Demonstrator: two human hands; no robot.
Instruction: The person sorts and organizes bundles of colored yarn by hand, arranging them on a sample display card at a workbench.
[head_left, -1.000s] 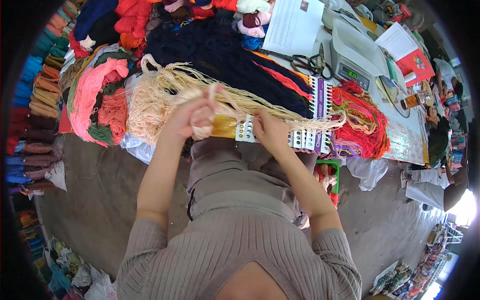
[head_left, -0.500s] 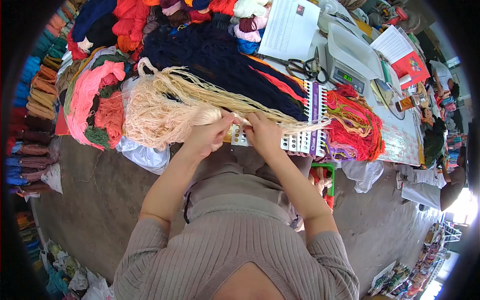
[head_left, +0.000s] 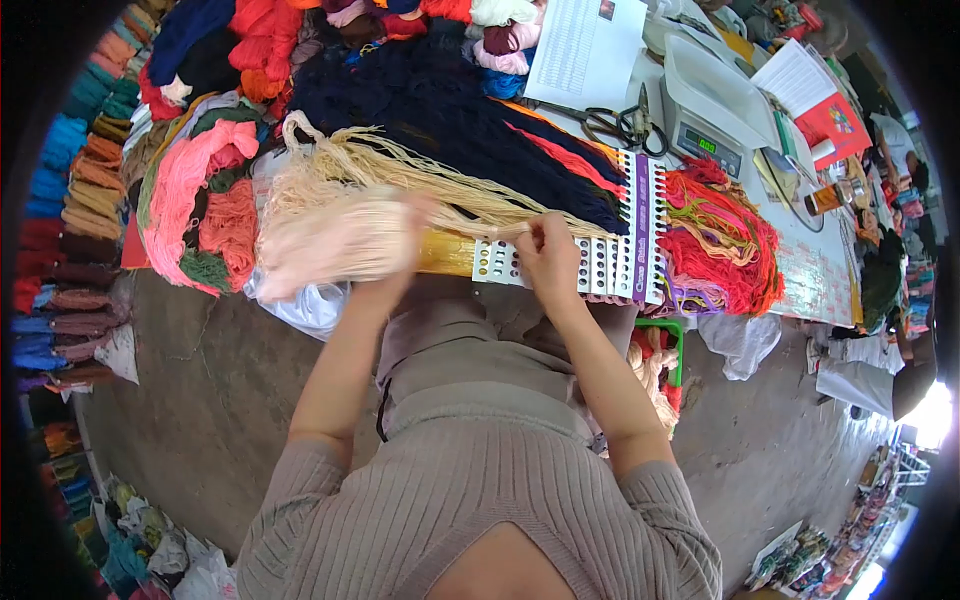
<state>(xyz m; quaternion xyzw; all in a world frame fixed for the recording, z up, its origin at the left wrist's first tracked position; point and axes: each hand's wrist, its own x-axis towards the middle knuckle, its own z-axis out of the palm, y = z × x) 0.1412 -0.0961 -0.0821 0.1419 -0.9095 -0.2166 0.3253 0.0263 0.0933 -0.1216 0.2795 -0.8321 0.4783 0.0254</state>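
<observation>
A thick bundle of pale cream thread (head_left: pixel 335 240) hangs from my left hand (head_left: pixel 405 250), which is closed round its right end and smeared by motion. My right hand (head_left: pixel 551 258) is closed in a pinch over the white punched cards (head_left: pixel 500 262), at the ends of some pale strands. Yellowish cream threads (head_left: pixel 440 186) run across the table behind both hands, toward the purple-and-white card strip (head_left: pixel 641 230). Dark navy threads (head_left: pixel 400 110) lie beyond them, with red and orange strands on their right side.
Coral pink skeins (head_left: pixel 185 200) lie at the left. Scissors (head_left: pixel 625 130), a printed sheet (head_left: pixel 583 50) and a digital scale (head_left: pixel 708 145) are at the back right. Red and multicoloured threads (head_left: pixel 720 240) sit right of the cards. A green basket (head_left: pixel 678 355) stands below the table edge.
My left hand has moved left, away from my right hand, carrying the cream bundle. My right hand has shifted slightly right, and the yellow surface between the hands now shows more.
</observation>
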